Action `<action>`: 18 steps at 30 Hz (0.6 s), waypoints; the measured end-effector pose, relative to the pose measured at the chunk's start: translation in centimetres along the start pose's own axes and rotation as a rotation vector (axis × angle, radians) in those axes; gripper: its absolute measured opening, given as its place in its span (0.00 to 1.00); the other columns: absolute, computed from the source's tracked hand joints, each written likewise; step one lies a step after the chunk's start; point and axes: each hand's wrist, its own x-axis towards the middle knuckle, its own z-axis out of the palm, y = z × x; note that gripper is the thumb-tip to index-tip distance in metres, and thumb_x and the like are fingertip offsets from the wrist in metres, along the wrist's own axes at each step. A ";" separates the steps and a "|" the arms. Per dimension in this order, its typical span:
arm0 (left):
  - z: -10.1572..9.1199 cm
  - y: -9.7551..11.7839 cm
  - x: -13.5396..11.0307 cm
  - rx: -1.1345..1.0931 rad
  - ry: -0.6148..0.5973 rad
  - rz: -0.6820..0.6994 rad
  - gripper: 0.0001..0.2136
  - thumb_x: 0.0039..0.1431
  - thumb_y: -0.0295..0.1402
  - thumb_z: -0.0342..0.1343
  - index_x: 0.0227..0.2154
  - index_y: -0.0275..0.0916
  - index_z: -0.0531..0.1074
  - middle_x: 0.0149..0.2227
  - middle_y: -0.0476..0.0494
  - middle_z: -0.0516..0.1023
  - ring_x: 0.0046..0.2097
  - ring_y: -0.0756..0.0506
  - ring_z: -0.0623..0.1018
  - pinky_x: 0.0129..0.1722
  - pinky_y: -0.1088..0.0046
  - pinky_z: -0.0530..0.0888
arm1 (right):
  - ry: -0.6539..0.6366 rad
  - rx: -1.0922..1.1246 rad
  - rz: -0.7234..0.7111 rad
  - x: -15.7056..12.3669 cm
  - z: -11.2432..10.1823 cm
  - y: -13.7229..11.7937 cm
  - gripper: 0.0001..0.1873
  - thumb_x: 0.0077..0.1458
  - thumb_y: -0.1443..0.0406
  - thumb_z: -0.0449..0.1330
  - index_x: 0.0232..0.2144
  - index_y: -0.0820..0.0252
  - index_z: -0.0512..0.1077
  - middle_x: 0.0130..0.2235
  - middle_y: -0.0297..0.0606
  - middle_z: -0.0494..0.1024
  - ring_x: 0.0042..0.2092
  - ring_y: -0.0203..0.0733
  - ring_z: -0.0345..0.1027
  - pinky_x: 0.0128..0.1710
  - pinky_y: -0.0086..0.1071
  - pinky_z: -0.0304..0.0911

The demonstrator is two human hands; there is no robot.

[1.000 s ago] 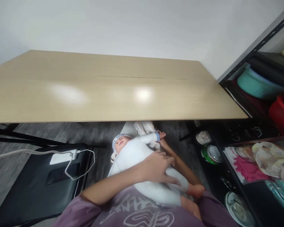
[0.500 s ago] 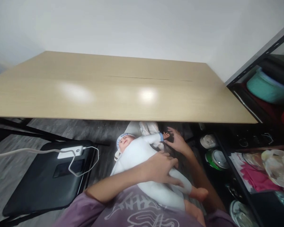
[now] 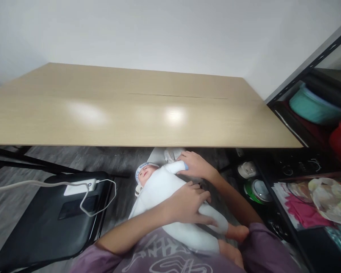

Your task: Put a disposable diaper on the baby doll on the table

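A baby doll point(image 3: 165, 182) in a white suit and a lettered white-and-blue headband lies on its back across my lap, head to the left, bare feet at the lower right. My left hand point(image 3: 189, 203) lies across its belly and hip, fingers curved over the far side and thumb along a leg, holding it. At the blue cuff of the doll's outstretched arm, my right hand point(image 3: 194, 163) is closed around the doll's hand, which it hides. White cloth point(image 3: 172, 154) shows beyond that arm, partly under the table edge.
A wooden table point(image 3: 144, 125) spans the front, above my lap. To the left, a black folding chair point(image 3: 45, 223) bears a white power bank point(image 3: 79, 187) with a cable and a dark phone point(image 3: 78, 207). A shelf rack on the right holds a teal basin point(image 3: 315, 106) and bags.
My right hand has moved left from beside the doll's open hand and closed over it at the cuff. My left hand stays on the doll's body. The view has shifted slightly.
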 end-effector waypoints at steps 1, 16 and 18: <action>0.1 0.0 -0.1 0.002 0.001 0.000 0.30 0.66 0.66 0.62 0.50 0.42 0.80 0.43 0.42 0.84 0.47 0.37 0.83 0.53 0.59 0.72 | -0.025 -0.032 0.001 0.3 -0.1 -0.5 0.24 0.65 0.53 0.74 0.55 0.62 0.81 0.55 0.48 0.81 0.55 0.54 0.76 0.59 0.44 0.66; 0.6 2.1 -2.0 0.267 0.109 0.012 0.30 0.66 0.66 0.63 0.46 0.39 0.79 0.41 0.41 0.82 0.45 0.36 0.80 0.48 0.58 0.70 | -0.029 -0.151 -0.240 2.0 -1.3 -2.8 0.17 0.65 0.52 0.74 0.43 0.60 0.81 0.51 0.47 0.81 0.54 0.56 0.73 0.49 0.45 0.73; 0.6 2.8 -2.8 0.320 0.169 0.044 0.28 0.70 0.64 0.59 0.43 0.39 0.78 0.39 0.42 0.81 0.43 0.37 0.79 0.46 0.58 0.70 | 0.030 -0.171 -0.290 1.6 -1.5 -3.8 0.17 0.66 0.52 0.72 0.43 0.60 0.80 0.51 0.47 0.81 0.54 0.56 0.73 0.51 0.47 0.74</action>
